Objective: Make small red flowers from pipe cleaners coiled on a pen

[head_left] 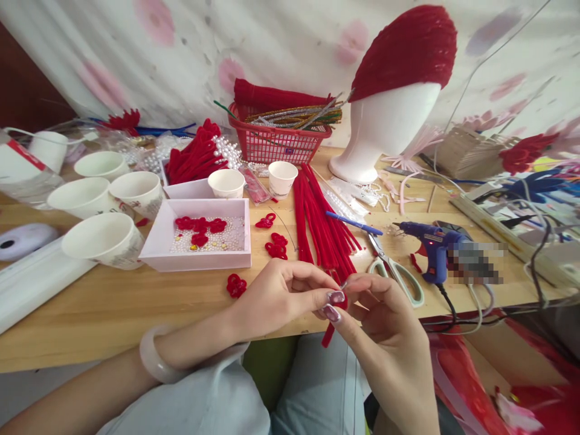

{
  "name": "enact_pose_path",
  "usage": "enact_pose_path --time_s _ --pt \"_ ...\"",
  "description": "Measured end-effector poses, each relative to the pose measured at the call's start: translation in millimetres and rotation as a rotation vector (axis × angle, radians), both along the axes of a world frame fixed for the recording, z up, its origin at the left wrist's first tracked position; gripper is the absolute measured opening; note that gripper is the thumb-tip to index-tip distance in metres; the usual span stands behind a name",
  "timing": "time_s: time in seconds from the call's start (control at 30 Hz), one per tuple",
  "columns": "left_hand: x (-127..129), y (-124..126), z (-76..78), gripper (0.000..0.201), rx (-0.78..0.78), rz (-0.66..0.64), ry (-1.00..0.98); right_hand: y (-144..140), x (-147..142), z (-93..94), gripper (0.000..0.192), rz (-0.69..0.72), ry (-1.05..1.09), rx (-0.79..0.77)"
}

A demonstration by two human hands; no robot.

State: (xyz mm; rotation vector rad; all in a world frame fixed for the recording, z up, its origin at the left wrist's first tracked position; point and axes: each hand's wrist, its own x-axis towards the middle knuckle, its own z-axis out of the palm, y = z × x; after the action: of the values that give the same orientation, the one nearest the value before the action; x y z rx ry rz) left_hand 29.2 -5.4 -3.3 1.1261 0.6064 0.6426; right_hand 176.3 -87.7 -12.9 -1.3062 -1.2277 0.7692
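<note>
My left hand (276, 296) and my right hand (392, 329) meet at the front edge of the table. Both pinch a red chenille stem (328, 336), its loose end hanging below my thumbs. Most of the held part is hidden by the fingers. Just beyond them lies a bundle of straight red chenille stems (312, 223). Left of my hands are small looped red flowers (236, 286), with another flower piece (276, 246) farther back. Scissors (396, 269) with pale green handles rest close to my right hand, and a blue pen (353, 223) lies across the bundle.
A white tray (194, 261) holds beads and red flowers. Paper cups (102, 241) stand at left. Behind are a red basket (281, 145) and a white foam head (376, 130) with a red cap. A blue glue gun (435, 248) with cords sits at right.
</note>
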Motion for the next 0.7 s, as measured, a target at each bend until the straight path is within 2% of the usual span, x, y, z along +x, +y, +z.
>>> enact_pose_path --time_s 0.07,0.2,0.4,0.5,0.6,0.7 --pt "-0.6 0.0 0.5 0.005 -0.001 -0.02 -0.013 0.6 0.2 -3.0 0.023 0.021 0.011 -0.038" --pt "-1.1 2.2 0.1 0.006 0.011 -0.032 -0.004 1.0 -2.6 -5.0 0.012 0.072 -0.087 -0.041" --pt "-0.6 3.9 -2.2 0.008 -0.046 -0.076 -0.014 -0.3 -4.0 -4.1 0.009 0.011 -0.37 0.067" --pt "-0.8 3.8 -2.6 0.015 -0.086 -0.089 -0.037 1.2 1.3 -6.7 0.007 -0.011 -0.513 0.141" --pt "-0.9 4.0 -2.9 0.026 -0.138 -0.139 -0.065 3.3 5.7 -10.4 0.015 0.027 -0.456 0.203" --pt "-0.7 4.9 -4.7 0.03 -0.204 -0.178 -0.124 3.8 4.7 -15.8 0.024 0.083 -0.258 0.192"
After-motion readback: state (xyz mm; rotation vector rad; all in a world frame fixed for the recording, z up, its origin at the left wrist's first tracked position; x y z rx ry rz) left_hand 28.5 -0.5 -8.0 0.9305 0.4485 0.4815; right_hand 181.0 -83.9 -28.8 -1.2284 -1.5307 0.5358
